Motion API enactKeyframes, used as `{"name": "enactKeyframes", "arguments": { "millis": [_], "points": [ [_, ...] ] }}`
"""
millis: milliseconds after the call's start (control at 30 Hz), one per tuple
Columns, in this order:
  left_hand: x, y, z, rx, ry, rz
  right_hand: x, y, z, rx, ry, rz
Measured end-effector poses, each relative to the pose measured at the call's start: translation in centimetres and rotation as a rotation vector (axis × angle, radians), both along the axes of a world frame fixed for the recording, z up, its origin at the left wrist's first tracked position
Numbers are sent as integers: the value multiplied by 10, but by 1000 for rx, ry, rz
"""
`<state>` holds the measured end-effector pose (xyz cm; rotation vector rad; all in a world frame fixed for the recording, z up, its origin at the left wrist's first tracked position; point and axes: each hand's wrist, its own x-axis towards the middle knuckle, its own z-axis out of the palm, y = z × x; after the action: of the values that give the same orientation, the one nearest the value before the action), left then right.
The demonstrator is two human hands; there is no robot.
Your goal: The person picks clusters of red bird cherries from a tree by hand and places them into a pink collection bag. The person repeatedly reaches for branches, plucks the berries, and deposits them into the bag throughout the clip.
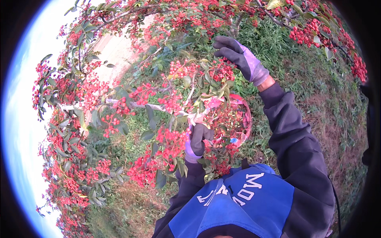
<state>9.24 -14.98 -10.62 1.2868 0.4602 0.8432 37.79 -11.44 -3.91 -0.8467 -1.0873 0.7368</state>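
My left hand, in a grey and purple glove, is closed around a pale branch of a shrub with red berry clusters. Berries and green leaves hang right beside it. Farther up, my right hand, gloved alike, is raised with its fingers bent, just above a berry cluster; whether the fingertips hold anything cannot be told. Below the branches is a round container with a pink rim, with many red berries and some leaves inside. Leaves and my left hand partly cover its near side.
Berry-laden branches arch across the top and down the left side. Another branch with a berry cluster hangs at the upper right. Grass and weeds cover the ground, with a pale strip of ground at the upper left.
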Motion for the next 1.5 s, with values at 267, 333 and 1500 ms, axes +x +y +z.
{"name": "enactKeyframes", "arguments": {
  "millis": [267,333,1500],
  "points": [
    [2,-4,4,58,-28,1,5,-5,-1,-125,-280,61],
    [1,-4,6,99,22,30,3,-2,-1,-45,-123,21],
    [13,-9,31,-43,-166,-51,-24,-32,-40,111,265,120]
  ]
}}
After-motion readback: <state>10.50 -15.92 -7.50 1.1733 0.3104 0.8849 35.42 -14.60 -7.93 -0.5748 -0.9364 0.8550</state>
